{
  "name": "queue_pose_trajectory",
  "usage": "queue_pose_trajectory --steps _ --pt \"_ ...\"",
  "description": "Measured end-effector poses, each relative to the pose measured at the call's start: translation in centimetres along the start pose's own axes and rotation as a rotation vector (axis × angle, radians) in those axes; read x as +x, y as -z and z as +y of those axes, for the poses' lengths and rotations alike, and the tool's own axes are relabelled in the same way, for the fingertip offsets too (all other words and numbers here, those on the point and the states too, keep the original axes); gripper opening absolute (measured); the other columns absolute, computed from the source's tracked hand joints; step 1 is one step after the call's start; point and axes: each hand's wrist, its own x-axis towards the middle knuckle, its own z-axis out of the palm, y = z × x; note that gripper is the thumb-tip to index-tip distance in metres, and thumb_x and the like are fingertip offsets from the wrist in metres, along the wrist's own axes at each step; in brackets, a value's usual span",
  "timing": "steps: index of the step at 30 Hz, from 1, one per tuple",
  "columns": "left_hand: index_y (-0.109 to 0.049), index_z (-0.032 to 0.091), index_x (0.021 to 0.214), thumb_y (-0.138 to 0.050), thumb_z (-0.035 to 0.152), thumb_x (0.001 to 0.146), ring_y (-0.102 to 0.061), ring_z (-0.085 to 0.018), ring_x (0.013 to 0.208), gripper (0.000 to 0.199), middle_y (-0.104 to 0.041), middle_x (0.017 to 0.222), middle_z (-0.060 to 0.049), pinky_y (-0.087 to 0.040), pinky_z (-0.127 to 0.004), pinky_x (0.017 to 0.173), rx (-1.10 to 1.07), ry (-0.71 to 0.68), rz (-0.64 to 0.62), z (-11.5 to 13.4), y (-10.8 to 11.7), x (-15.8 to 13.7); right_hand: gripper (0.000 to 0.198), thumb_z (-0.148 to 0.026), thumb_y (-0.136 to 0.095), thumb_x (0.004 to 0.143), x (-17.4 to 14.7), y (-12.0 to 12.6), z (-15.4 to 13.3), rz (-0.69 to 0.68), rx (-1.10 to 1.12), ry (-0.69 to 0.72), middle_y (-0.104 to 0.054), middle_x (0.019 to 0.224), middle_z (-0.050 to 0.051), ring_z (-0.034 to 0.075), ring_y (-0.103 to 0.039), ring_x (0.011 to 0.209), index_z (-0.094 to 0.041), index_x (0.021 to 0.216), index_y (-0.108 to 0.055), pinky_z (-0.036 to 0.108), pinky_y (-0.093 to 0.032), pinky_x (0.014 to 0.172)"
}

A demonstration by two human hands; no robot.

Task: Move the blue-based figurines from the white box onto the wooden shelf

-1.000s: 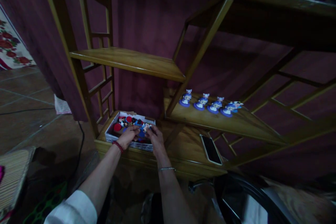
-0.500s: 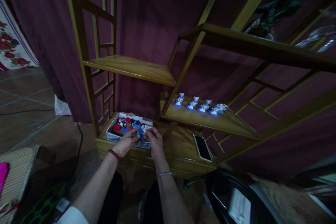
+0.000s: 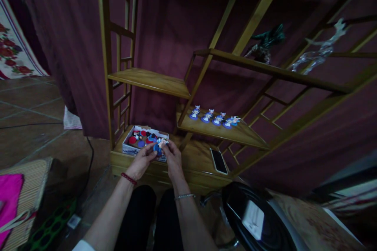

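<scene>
Your left hand (image 3: 141,162) and right hand (image 3: 174,161) meet, forearms (image 3: 118,198) angled inward, fingers (image 3: 151,153) pinching one figurine (image 3: 159,147) at the near side of the box (image 3: 128,150).

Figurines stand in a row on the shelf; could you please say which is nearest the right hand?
The leftmost figurine is nearest the right hand; the others stand farther right along the shelf.

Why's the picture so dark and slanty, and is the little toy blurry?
Head view: dim light leaves the curtain shadowy; head view: the wooden bars slant, probably from a tilted wide lens; head view: the toy between the left hand and right hand looks soft, fine details unclear.
</scene>
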Motion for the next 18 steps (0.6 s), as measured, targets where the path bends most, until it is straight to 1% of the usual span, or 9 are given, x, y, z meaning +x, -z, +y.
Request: queue_pose_trajectory --steps 5,9,15,18 --pt "-0.06 0.02 0.099 -0.069 0.019 0.06 -0.055 -0.013 0.082 0.039 -0.062 0.096 -0.003 -0.041 -0.026 0.075 -0.015 -0.022 0.013 0.3 -0.4 -1.2 0.033 -0.031 -0.059 0.066 -1.3 -0.2 -1.0 -0.021 -0.022 0.03 -0.064 0.091 0.001 0.015 -0.057 0.083 -0.02 0.097 -0.059 0.026 -0.045 0.073" --pt "-0.061 0.018 0.097 -0.07 0.018 0.059 -0.055 -0.013 0.081 0.039 -0.062 0.093 -0.004 -0.041 -0.025 0.073 -0.015 -0.028 0.024 0.4 -0.7 -1.9 0.032 -0.031 -0.059 0.066 -2.1 -0.1 -1.5 -0.015 -0.034 0.046 -0.064 0.091 0.002 0.016 -0.057 0.084 -0.019 0.096 -0.06 0.027 -0.045 0.074" --pt "-0.061 0.018 0.098 -0.07 0.019 0.059 -0.054 -0.013 0.081 0.039 -0.061 0.095 -0.004 -0.041 -0.024 0.07 -0.031 -0.038 0.023 0.2 -1.0 -2.9 0.034 -0.032 -0.062 0.064 -3.1 0.0 -1.9 0.02 -0.047 0.009 -0.064 0.092 0.003 0.017 -0.058 0.084 -0.019 0.096 -0.059 0.028 -0.046 0.074" --pt "-0.061 0.018 0.098 -0.069 0.019 0.06 -0.054 -0.012 0.078 0.039 -0.062 0.092 -0.004 -0.041 -0.023 0.068 -0.026 -0.05 0.008 0.1 -1.0 -3.4 0.034 -0.032 -0.062 0.064 -3.6 0.0 -2.2 0.02 -0.048 0.023 -0.065 0.092 0.003 0.017 -0.058 0.085 -0.019 0.095 -0.059 0.029 -0.046 0.075"
